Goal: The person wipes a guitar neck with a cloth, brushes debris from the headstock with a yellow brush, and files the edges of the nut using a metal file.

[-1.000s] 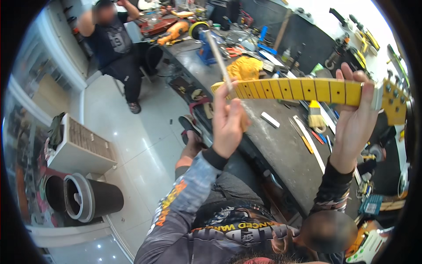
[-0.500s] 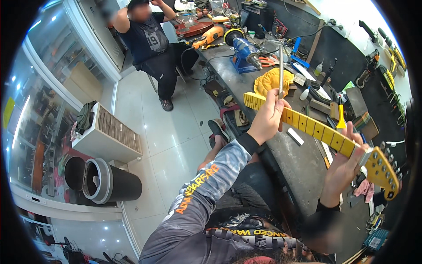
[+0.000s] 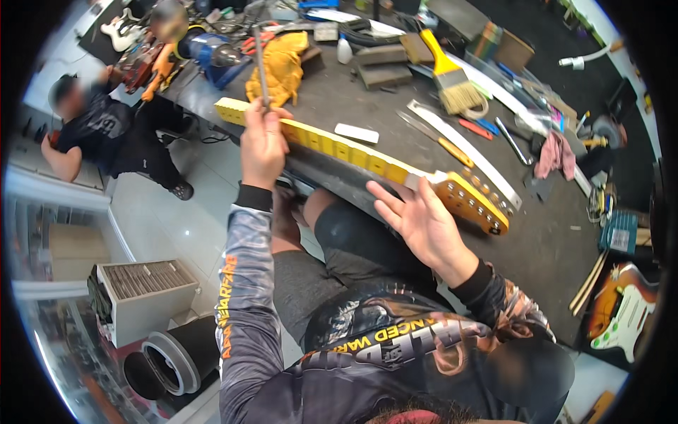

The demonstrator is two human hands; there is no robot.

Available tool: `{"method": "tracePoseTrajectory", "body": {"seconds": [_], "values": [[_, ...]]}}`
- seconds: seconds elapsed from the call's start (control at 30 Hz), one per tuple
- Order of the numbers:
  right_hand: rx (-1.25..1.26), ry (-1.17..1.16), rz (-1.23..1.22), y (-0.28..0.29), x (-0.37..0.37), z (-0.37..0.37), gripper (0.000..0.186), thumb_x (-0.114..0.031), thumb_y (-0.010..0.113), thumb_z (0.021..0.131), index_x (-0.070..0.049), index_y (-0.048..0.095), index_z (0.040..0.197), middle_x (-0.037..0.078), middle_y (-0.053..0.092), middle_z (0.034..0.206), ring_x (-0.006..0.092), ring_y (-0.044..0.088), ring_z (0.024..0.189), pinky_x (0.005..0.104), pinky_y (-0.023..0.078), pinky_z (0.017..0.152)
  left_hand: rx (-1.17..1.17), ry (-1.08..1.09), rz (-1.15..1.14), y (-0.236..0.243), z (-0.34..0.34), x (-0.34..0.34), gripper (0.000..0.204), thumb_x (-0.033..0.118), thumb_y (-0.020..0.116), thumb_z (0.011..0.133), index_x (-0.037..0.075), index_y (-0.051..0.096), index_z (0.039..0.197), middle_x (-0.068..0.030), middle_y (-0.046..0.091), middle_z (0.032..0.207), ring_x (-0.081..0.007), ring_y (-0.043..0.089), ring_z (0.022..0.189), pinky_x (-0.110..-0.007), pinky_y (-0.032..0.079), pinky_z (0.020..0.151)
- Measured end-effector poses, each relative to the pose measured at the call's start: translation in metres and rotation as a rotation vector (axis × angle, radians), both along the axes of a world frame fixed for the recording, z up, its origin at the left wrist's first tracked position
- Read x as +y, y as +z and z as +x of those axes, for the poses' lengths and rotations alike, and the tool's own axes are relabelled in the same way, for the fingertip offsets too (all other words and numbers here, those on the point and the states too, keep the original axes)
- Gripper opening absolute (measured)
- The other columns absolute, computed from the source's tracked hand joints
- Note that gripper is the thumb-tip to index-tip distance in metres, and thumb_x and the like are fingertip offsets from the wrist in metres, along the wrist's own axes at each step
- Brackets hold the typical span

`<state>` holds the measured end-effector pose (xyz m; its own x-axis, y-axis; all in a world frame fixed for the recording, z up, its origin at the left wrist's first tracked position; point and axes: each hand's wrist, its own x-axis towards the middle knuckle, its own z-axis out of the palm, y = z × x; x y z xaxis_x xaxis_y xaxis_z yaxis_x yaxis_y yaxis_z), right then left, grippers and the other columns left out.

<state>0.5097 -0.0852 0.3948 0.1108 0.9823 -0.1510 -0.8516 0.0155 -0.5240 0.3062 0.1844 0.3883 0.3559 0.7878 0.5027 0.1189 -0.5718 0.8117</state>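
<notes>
A yellow guitar neck (image 3: 339, 150) with dark frets and position dots slants above the bench, its headstock (image 3: 474, 203) with tuner holes or pegs pointing to the right. My left hand (image 3: 264, 148) is closed near the neck's far-left end. From the same hand rises a slim metal bar (image 3: 262, 67), like a file; how the fingers split between bar and neck is partly hidden. My right hand (image 3: 432, 230) is open, palm up and fingers spread, beside the headstock's base. Its thumb overlaps the neck's edge; whether it touches cannot be told.
On the dark bench (image 3: 438, 166) lie a yellow-handled brush (image 3: 448, 74), a wooden-handled blade tool (image 3: 441, 140), a white block (image 3: 357, 133), a yellow cloth (image 3: 279, 67) and a blue vise (image 3: 219, 60). A sunburst guitar body (image 3: 618, 314) is at right. Another person (image 3: 106, 127) sits far left.
My view has swung toward the right side of the bench. My right hand has let go of the neck near the headstock and opened; my left hand still grips the neck and bar.
</notes>
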Motion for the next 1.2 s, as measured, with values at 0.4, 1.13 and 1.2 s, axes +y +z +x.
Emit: {"method": "tracePoseTrajectory", "body": {"seconds": [0.4,1.13,1.2], "values": [[-1.845,-0.014,0.406,0.081,-0.037,0.055,0.049,-0.017,0.082,0.101,-0.005,0.065,0.146,0.016,0.071,0.135,0.0348,0.075,0.119,0.0444,0.060,0.101,0.137,0.067,0.130,-0.010,0.001,0.026,0.031,0.022,0.050,0.122,0.004,0.057,0.147,-0.0063,0.083,0.103,-0.0155,0.070,0.073,-0.033,0.056,0.073],[-1.865,0.053,0.002,0.051,-0.009,0.104,0.072,-0.020,0.093,0.089,-0.014,0.058,0.151,0.014,0.071,0.145,0.0386,0.070,0.133,0.0477,0.057,0.108,-0.139,0.041,-0.277,0.006,0.003,-0.121,0.047,0.010,0.057,0.118,0.000,0.044,0.162,-0.0044,0.066,0.084,-0.0033,0.047,0.058,-0.020,0.034,0.053],[-1.902,0.082,0.087,0.052,-0.010,0.106,0.068,-0.014,0.089,0.091,-0.015,0.059,0.151,0.013,0.069,0.142,0.0393,0.069,0.130,0.0483,0.057,0.107,-0.023,-0.020,-0.284,-0.003,-0.006,-0.159,0.050,0.002,0.062,0.113,0.000,0.051,0.162,0.0026,0.056,0.084,-0.0044,0.045,0.062,-0.023,0.036,0.058]]}}
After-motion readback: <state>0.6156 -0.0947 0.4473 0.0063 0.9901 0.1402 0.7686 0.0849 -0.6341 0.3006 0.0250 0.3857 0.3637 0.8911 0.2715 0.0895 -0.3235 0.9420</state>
